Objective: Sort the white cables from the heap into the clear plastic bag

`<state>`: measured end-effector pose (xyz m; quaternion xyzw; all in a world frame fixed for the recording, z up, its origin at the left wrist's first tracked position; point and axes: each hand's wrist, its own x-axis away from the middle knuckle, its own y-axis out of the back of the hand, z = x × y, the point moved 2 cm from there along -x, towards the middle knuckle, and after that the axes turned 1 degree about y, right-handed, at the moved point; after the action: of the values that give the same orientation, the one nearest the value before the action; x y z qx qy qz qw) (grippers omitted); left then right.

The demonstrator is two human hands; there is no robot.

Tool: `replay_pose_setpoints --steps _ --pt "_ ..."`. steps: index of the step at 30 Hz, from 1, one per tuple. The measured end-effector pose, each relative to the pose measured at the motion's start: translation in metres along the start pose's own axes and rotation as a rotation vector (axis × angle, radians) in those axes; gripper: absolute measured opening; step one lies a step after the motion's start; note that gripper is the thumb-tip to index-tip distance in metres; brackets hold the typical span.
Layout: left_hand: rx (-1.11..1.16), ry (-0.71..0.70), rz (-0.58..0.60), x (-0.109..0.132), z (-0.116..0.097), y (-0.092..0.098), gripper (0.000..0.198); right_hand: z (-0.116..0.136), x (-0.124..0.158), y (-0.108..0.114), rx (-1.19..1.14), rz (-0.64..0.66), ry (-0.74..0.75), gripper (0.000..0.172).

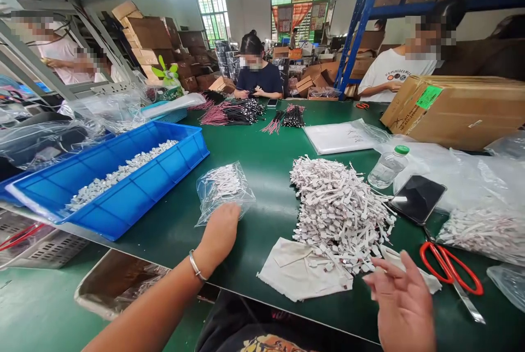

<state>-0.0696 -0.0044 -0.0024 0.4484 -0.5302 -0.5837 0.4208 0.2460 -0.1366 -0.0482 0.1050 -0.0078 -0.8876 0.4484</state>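
Note:
My left hand, with a thin metal bangle on the wrist, lies flat at the lower edge of a clear plastic bag of small white tagged parts. My right hand hangs open above the green table's front edge, fingers apart and empty. It is nearest to a large heap of white tagged parts and the white cloth beneath the heap's lower end. Red-handled scissors lie to the right of my right hand.
A blue plastic tray of white parts stands at the left. A phone, water bottle, cardboard box and plastic bags lie at the right. Pink-and-black wire bundles lie farther along the table, with two seated people beyond.

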Motion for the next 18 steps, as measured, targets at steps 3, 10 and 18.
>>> replay_pose_setpoints --steps 3,10,18 --pt "-0.025 0.068 0.098 -0.01 0.005 0.007 0.029 -0.015 0.0 0.0 0.071 0.135 0.056 0.054" --pt "-0.066 0.096 0.195 -0.039 0.01 0.008 0.024 -0.027 0.007 -0.007 0.173 0.315 0.083 0.049" --pt "-0.091 0.044 0.088 -0.048 0.013 0.002 0.028 -0.013 0.007 -0.001 -0.07 0.068 0.05 0.057"
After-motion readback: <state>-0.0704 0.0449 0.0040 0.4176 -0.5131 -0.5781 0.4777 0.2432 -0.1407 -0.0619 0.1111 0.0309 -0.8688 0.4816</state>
